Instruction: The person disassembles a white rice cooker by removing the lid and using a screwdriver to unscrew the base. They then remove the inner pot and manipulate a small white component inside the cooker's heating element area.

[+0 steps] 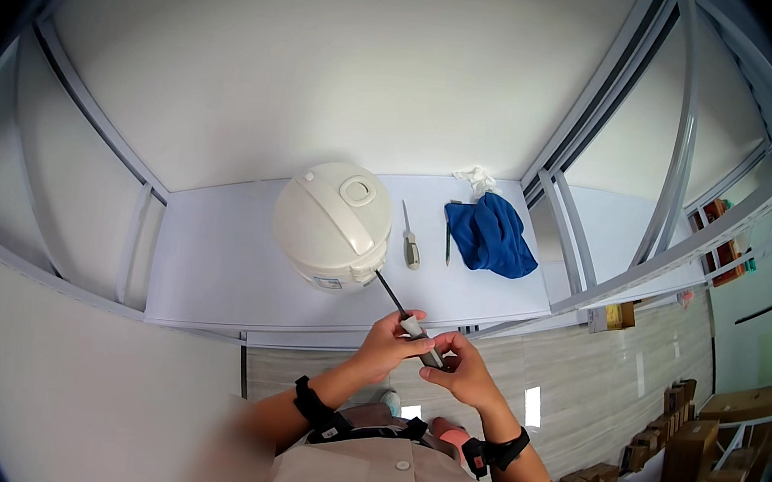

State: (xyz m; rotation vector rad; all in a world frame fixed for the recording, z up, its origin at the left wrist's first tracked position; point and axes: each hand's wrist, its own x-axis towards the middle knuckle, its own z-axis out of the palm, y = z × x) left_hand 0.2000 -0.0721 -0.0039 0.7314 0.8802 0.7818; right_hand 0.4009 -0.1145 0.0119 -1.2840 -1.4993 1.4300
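Note:
A white rice cooker stands on the white bench, lid closed. My left hand is closed on a screwdriver with a grey handle, gripping near where the long dark shaft begins. My right hand grips the handle's lower end. The shaft points up-left, its tip at the cooker's front latch; whether it touches, I cannot tell. Right of the cooker lie another screwdriver, a thin green pencil-like tool, a crumpled blue cloth and some white crumpled material behind it.
Metal frames flank the bench at both sides, with a white panel behind. Further right are coloured items on another shelf and a small open box. Cardboard boxes stand on racking at lower right, beside the tiled floor.

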